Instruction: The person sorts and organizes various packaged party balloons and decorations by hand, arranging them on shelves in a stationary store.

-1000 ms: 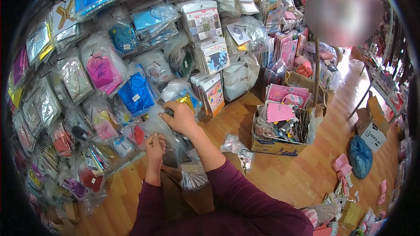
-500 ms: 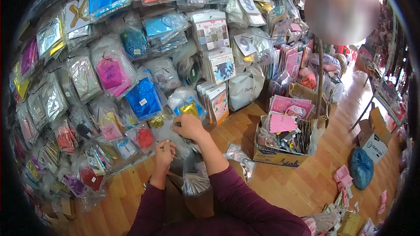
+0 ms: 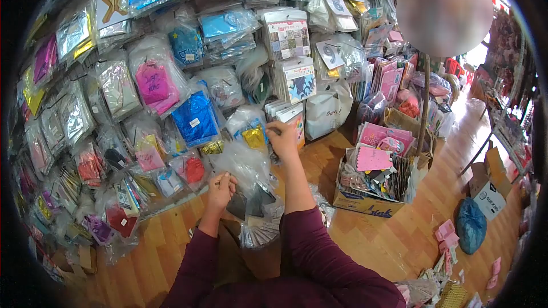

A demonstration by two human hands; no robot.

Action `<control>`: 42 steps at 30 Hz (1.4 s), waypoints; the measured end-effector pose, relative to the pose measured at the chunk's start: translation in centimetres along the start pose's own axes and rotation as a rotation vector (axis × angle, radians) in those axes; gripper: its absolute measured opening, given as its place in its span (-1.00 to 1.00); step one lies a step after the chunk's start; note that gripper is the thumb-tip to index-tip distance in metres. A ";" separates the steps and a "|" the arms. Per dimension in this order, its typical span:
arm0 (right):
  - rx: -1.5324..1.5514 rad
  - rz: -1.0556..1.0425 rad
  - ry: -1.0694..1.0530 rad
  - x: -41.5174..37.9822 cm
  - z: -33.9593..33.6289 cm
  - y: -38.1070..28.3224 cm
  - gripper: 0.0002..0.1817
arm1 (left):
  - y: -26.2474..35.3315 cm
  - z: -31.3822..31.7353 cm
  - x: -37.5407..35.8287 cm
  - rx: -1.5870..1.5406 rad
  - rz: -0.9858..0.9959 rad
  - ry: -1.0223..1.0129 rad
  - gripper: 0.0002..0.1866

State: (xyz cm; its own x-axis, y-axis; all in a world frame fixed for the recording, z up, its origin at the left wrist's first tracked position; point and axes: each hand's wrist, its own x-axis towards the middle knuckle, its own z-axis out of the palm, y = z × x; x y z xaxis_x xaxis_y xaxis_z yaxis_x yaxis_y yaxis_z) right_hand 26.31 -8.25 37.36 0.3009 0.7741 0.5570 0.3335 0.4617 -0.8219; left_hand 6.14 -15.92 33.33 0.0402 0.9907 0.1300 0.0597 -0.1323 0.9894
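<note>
My left hand is closed at the left edge of a bunch of clear plastic bags, its fingers curled; what they pinch is too small to make out. My right hand is raised beside the upper right of those bags, fingers bent together near a hanging packet with gold foil. Whether anything is between its fingertips cannot be seen. Below both hands, clear packets with silvery contents hang over my lap.
Hanging packets, including a blue one, cover the rack ahead. A yellow carton of cards stands on the floor at right. Farther right lie a blue bag and an open box. A person stands at the upper right.
My right hand has moved right and up, away from my left hand. The clear bags now show more fully between the hands. The view has shifted slightly.
</note>
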 end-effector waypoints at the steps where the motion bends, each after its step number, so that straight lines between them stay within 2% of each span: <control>1: -0.012 -0.079 -0.075 -0.1 0.5 0.2 -0.83 | -0.1 0.0 0.1 -0.014 0.009 -0.021 -0.62; 2: -0.090 -0.016 -0.228 -0.4 0.8 -0.1 -0.82 | -0.2 0.0 0.1 -0.027 0.016 -0.042 -0.61; 3: -0.089 -0.013 -0.229 -0.6 1.3 -0.1 -0.82 | -0.3 0.0 0.1 -0.025 0.014 -0.041 -0.61; 5: -0.095 -0.055 -0.468 -1.0 2.2 0.0 -0.82 | -0.5 -0.1 0.2 -0.017 0.040 -0.055 -0.60; 6: -0.124 -0.066 -0.493 -1.1 2.3 0.1 -0.81 | -0.6 -0.2 0.0 -0.013 0.038 -0.056 -0.60; 10: -0.093 -0.064 -0.539 -0.7 2.1 0.5 -0.84 | -0.6 -0.8 0.0 -0.046 0.000 -0.062 -0.61; 15: 0.053 0.083 -0.360 -0.1 1.8 2.0 -0.83 | -0.7 -1.5 0.0 -0.053 0.030 -0.082 -0.61; 17: 0.006 0.094 -0.361 0.1 1.4 2.7 -0.83 | -0.4 -1.5 -0.3 -0.091 0.067 -0.067 -0.61; 19: 0.060 0.028 -0.479 -0.1 1.3 3.2 -0.81 | -0.4 -1.7 -0.2 -0.088 0.079 -0.055 -0.61; 23: 0.015 0.108 -0.583 -0.7 1.6 1.9 -0.79 | 0.3 -1.7 -0.5 -0.117 0.067 0.016 -0.62; 26: 0.056 0.172 -0.646 -0.9 1.7 1.1 -0.71 | 0.4 -1.8 -0.5 -0.148 0.059 0.010 -0.61; 28: 0.127 0.349 -0.557 -1.3 1.3 -1.1 -0.62 | 0.4 -1.8 -0.6 -0.131 0.058 0.013 -0.61; 29: 0.128 0.348 -0.560 -1.1 1.5 -0.8 -0.62 | 0.3 -1.8 -0.6 -0.117 0.062 0.015 -0.61; 31: -0.074 0.257 -0.697 -0.7 2.0 0.3 -0.57 | 0.1 -1.9 -0.5 -0.120 0.072 0.011 -0.61; 35: -0.068 0.269 -0.704 -1.4 1.8 -0.8 -0.53 | -0.1 -2.1 -0.4 -0.076 0.074 -0.001 -0.61; 37: -0.075 0.161 -0.667 -1.5 2.5 0.2 -0.39 | -0.1 -2.1 -0.4 -0.079 0.082 -0.002 -0.61; 42: -0.184 0.277 -0.765 -1.8 3.2 1.0 -0.24 | -0.3 -2.1 -0.4 -0.048 0.100 0.020 -0.60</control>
State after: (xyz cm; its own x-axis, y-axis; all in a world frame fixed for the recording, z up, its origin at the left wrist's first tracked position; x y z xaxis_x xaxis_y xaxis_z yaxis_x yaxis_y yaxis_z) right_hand 23.22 -7.72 35.14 -0.2746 0.9604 0.0481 0.4978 0.1848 -0.8474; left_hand 4.04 -16.20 33.17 0.0241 0.9732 0.2287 0.0084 -0.2290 0.9734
